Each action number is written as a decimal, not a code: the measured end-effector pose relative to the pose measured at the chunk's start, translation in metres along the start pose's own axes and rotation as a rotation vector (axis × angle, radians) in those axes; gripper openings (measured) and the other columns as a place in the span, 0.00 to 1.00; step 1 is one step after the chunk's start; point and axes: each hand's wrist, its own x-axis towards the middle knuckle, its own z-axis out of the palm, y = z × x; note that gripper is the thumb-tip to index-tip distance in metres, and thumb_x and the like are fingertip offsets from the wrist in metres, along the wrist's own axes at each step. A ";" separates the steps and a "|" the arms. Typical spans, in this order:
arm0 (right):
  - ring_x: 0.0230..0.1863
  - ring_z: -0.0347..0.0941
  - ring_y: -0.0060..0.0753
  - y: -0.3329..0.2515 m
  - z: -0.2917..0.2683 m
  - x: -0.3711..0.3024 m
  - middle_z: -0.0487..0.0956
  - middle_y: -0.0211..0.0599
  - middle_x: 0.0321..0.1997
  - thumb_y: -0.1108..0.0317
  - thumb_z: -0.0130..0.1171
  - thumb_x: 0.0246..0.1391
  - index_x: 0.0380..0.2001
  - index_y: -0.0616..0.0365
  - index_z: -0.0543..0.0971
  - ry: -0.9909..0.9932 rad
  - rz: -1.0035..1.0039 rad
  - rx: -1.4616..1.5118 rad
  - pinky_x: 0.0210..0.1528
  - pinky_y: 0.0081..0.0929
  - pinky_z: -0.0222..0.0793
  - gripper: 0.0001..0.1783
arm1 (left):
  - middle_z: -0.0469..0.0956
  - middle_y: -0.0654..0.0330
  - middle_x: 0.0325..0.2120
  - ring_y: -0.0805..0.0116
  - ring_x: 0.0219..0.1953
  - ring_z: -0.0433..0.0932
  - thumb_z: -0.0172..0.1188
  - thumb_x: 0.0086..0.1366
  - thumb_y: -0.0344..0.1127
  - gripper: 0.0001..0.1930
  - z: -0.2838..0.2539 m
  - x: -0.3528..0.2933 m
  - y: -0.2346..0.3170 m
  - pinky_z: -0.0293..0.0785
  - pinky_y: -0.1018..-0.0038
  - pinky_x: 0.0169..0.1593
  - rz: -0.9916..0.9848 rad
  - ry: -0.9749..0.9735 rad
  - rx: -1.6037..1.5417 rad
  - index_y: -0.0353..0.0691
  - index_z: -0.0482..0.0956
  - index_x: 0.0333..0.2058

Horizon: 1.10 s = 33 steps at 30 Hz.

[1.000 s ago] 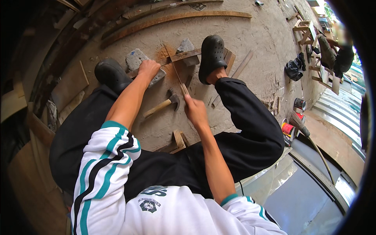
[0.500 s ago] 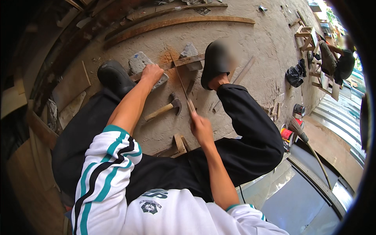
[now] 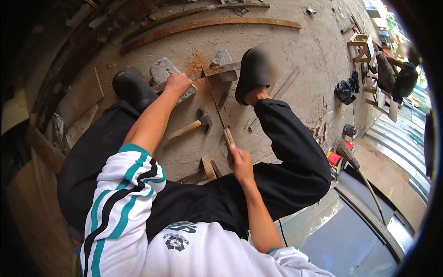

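My left hand point(image 3: 178, 84) is closed over a narrow wooden strip point(image 3: 222, 69), pressing it down on a grey concrete block point(image 3: 162, 68). The strip's right part rests on a second block point(image 3: 222, 57), and its end meets my black clog point(image 3: 253, 69). In my right hand point(image 3: 241, 164) is the wooden handle of a handsaw point(image 3: 214, 99); its thin blade runs up to the strip and crosses it between the blocks. Orange sawdust point(image 3: 197, 63) lies around the cut. A claw hammer point(image 3: 190, 129) lies on the ground between my legs.
Long wooden strips point(image 3: 212, 27) lie at the far side. Boards point(image 3: 82, 98) lean at the left. On the right are a black plastic bag point(image 3: 347, 88), paint cans point(image 3: 335, 159), a broom point(image 3: 364, 177) and a metal-framed sheet point(image 3: 350, 235). Another person point(image 3: 397, 74) is farther off.
My right hand has drawn the saw back toward me, with the blade still across the strip. My left hand keeps its hold on the strip.
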 end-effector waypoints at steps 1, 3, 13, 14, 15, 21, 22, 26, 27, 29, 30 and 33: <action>0.17 0.59 0.20 0.004 -0.002 -0.010 0.65 0.27 0.12 0.51 0.49 0.65 0.13 0.60 0.69 0.019 0.019 0.007 0.21 0.28 0.54 0.30 | 0.84 0.53 0.34 0.57 0.39 0.84 0.54 0.61 0.32 0.10 -0.001 -0.002 0.004 0.81 0.64 0.37 0.020 -0.004 0.010 0.43 0.86 0.30; 0.17 0.59 0.21 0.003 -0.002 0.007 0.65 0.28 0.12 0.51 0.49 0.65 0.13 0.61 0.69 0.020 -0.005 -0.004 0.21 0.29 0.54 0.31 | 0.84 0.53 0.34 0.57 0.38 0.84 0.54 0.61 0.32 0.10 -0.004 -0.002 0.010 0.81 0.64 0.36 0.029 0.001 0.009 0.43 0.86 0.30; 0.15 0.59 0.19 0.012 0.006 -0.016 0.65 0.24 0.12 0.49 0.47 0.66 0.12 0.56 0.68 0.046 -0.080 -0.083 0.19 0.23 0.51 0.31 | 0.84 0.54 0.34 0.60 0.36 0.85 0.52 0.65 0.33 0.12 0.005 -0.002 0.005 0.81 0.65 0.34 -0.015 0.018 0.036 0.41 0.86 0.30; 0.15 0.59 0.18 0.012 0.006 -0.029 0.65 0.24 0.12 0.49 0.47 0.66 0.12 0.55 0.68 0.044 -0.009 -0.051 0.19 0.23 0.50 0.31 | 0.85 0.54 0.33 0.60 0.36 0.85 0.52 0.65 0.33 0.13 0.004 -0.004 0.008 0.81 0.66 0.33 0.026 0.022 0.054 0.41 0.86 0.30; 0.15 0.58 0.18 0.005 0.006 -0.018 0.65 0.24 0.12 0.48 0.47 0.66 0.12 0.55 0.68 0.041 -0.032 -0.044 0.19 0.23 0.50 0.31 | 0.85 0.55 0.32 0.61 0.35 0.85 0.51 0.66 0.33 0.13 0.001 -0.002 0.007 0.81 0.66 0.34 0.007 0.005 -0.006 0.41 0.86 0.30; 0.15 0.59 0.20 -0.015 0.028 0.085 0.65 0.25 0.13 0.46 0.45 0.66 0.14 0.56 0.69 -0.002 -0.111 -0.033 0.19 0.25 0.51 0.31 | 0.85 0.55 0.34 0.61 0.36 0.85 0.52 0.65 0.32 0.12 0.004 -0.002 0.011 0.81 0.65 0.34 0.007 0.045 -0.039 0.43 0.86 0.30; 0.15 0.59 0.21 -0.017 0.029 0.084 0.65 0.25 0.13 0.46 0.44 0.66 0.14 0.56 0.69 -0.008 -0.095 -0.021 0.19 0.25 0.51 0.31 | 0.85 0.55 0.33 0.61 0.36 0.85 0.52 0.65 0.32 0.12 0.003 -0.006 0.010 0.81 0.65 0.33 0.010 0.035 -0.015 0.43 0.86 0.29; 0.14 0.59 0.19 -0.006 -0.003 -0.024 0.65 0.25 0.11 0.47 0.47 0.66 0.12 0.54 0.68 -0.014 -0.019 -0.048 0.19 0.22 0.51 0.31 | 0.85 0.56 0.32 0.63 0.36 0.85 0.53 0.64 0.33 0.12 -0.001 -0.007 0.009 0.81 0.66 0.34 -0.016 0.036 0.009 0.43 0.86 0.29; 0.14 0.59 0.19 -0.002 -0.006 -0.019 0.64 0.25 0.11 0.47 0.47 0.66 0.12 0.54 0.68 -0.008 -0.039 -0.042 0.19 0.22 0.51 0.31 | 0.85 0.56 0.32 0.63 0.36 0.85 0.53 0.64 0.33 0.11 0.002 -0.006 0.010 0.81 0.66 0.34 -0.033 0.035 0.003 0.43 0.86 0.29; 0.13 0.58 0.20 0.002 -0.001 -0.007 0.64 0.25 0.11 0.46 0.47 0.66 0.11 0.54 0.68 -0.002 -0.035 -0.039 0.19 0.23 0.51 0.32 | 0.85 0.56 0.33 0.63 0.36 0.85 0.54 0.64 0.33 0.11 0.000 -0.011 0.014 0.81 0.66 0.34 -0.009 -0.033 0.005 0.43 0.86 0.29; 0.13 0.58 0.20 -0.009 0.010 0.022 0.64 0.25 0.11 0.45 0.46 0.65 0.11 0.55 0.68 -0.005 -0.047 -0.042 0.18 0.24 0.51 0.32 | 0.85 0.55 0.34 0.63 0.36 0.85 0.54 0.64 0.34 0.11 -0.003 -0.008 0.009 0.81 0.66 0.34 0.000 -0.055 0.017 0.43 0.86 0.29; 0.13 0.58 0.21 -0.003 0.028 0.080 0.64 0.26 0.11 0.44 0.45 0.65 0.12 0.55 0.68 0.017 -0.177 -0.041 0.18 0.25 0.51 0.32 | 0.85 0.56 0.33 0.63 0.35 0.85 0.54 0.64 0.33 0.11 -0.001 -0.004 0.013 0.81 0.66 0.33 0.007 0.006 0.006 0.43 0.86 0.29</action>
